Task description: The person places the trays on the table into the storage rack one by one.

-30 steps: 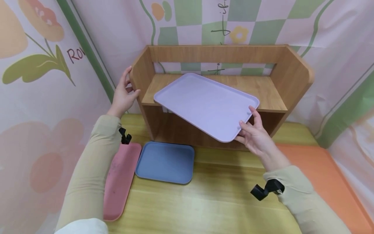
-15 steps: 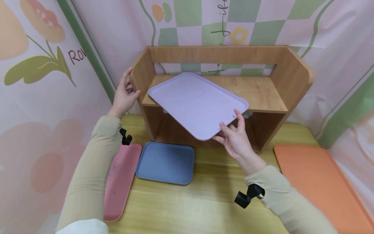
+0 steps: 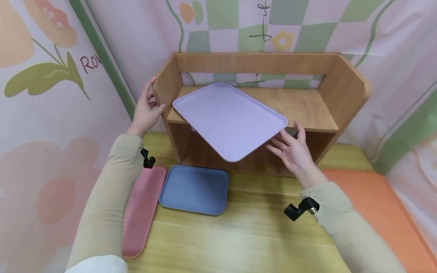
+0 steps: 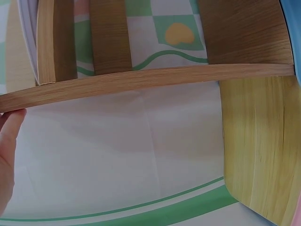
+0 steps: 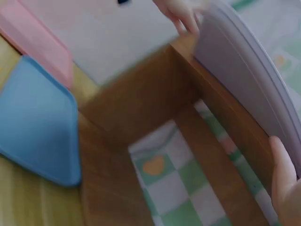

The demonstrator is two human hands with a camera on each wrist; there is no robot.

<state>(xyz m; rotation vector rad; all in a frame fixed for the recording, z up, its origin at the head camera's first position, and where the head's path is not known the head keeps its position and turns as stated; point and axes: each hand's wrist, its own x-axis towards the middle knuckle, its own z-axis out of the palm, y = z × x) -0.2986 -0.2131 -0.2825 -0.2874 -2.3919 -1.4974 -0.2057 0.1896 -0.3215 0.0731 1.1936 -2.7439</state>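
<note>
A lilac tray point(image 3: 230, 121) lies across the upper shelf board point(image 3: 300, 110) of a wooden shelf unit, turned at an angle with its front corner jutting past the board's edge. By the tray's right edge is my right hand point(image 3: 293, 153), fingers loosely extended, some fingertips at or under the rim. The right wrist view shows one finger point(image 5: 282, 165) against the tray's underside. My left hand point(image 3: 145, 112) rests its fingertips on the outside of the unit's left side panel point(image 3: 167, 87). One fingertip touches that panel in the left wrist view.
On the wooden table point(image 3: 252, 223) lie a blue tray point(image 3: 194, 189) before the unit, a pink tray point(image 3: 143, 212) at left, partly behind the left forearm, and an orange tray point(image 3: 368, 204) at right. Patterned curtain point(image 3: 239, 22) hangs behind and beside the unit.
The lilac tray has shifted left and slightly back over the shelf. My right hand, which held its right corner, first moved left with it, then loosened and drew right. The left hand stayed put.
</note>
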